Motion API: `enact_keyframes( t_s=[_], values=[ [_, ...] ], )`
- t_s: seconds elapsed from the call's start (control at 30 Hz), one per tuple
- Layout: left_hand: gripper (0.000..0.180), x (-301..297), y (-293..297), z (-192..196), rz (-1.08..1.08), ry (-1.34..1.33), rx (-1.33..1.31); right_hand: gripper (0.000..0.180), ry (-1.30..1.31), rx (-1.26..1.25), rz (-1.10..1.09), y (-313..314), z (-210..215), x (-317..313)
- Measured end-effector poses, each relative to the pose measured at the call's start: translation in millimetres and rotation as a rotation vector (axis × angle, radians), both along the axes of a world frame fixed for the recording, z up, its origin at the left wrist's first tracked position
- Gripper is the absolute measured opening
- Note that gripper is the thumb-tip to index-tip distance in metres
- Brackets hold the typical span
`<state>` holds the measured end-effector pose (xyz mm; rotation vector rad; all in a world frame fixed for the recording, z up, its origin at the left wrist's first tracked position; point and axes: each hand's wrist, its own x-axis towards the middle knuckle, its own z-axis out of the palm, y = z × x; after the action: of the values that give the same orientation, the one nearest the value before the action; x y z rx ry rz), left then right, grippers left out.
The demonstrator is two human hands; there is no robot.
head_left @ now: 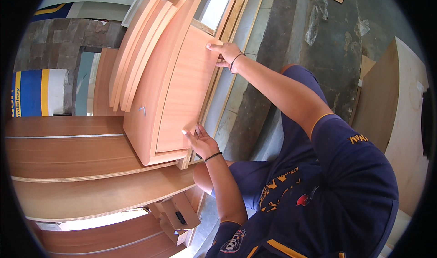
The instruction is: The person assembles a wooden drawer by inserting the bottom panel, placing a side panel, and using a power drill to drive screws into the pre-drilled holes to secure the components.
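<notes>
Panel (pixel 184 92), light wood veneer, is held upright on the cabinet face betw. both hands. Left hand (pixel 200 142) is clasped on its near lower corner; right hand (pixel 226 53) is gripped on the far top edge. Judged: edges should be kept flush w/ frame, pressure evenly applied, fingertips kept clear of seam.

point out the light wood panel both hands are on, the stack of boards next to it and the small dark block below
light wood panel (pixel 184 94), head view, middle of its face
stack of boards (pixel 136 58), head view, edges
small dark block (pixel 180 217), head view, its top
</notes>
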<state>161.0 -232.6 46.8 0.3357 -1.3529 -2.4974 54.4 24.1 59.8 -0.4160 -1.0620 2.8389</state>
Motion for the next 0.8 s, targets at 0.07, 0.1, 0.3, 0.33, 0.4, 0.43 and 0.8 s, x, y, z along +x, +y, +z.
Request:
enact_keyframes(
  t_s=[0.07, 0.1, 0.3, 0.33, 0.4, 0.43, 0.8],
  values=[
    [0.082, 0, -4, 2, 0.014, -0.004, 0.004, 0.063, -0.001, -0.007, 0.026, -3, 4, 0],
    [0.081, 0, -5, 2, 0.021, 0.002, -0.004, 0.063, -0.006, -0.009, 0.026, -5, 4, -1],
    [0.081, 1, -1, 2, 0.014, 0.012, -0.005, 0.061, -0.007, -0.032, 0.002, -5, -1, -3],
    [0.081, 0, -3, 0, 0.015, 0.014, 0.001, 0.061, 0.018, -0.046, 0.002, -6, -1, -2],
    [0.081, -2, -7, -2, 0.015, 0.021, 0.004, 0.061, 0.033, -0.062, -0.007, -7, 0, -2],
    [0.081, -2, -7, -2, 0.013, 0.024, 0.003, 0.06, 0.023, -0.063, -0.018, -7, 0, -2],
    [0.059, -3, -3, 0, 0.061, 0.062, -0.014, 0.056, 0.07, -0.085, -0.019, -9, -3, -6]
  ],
)
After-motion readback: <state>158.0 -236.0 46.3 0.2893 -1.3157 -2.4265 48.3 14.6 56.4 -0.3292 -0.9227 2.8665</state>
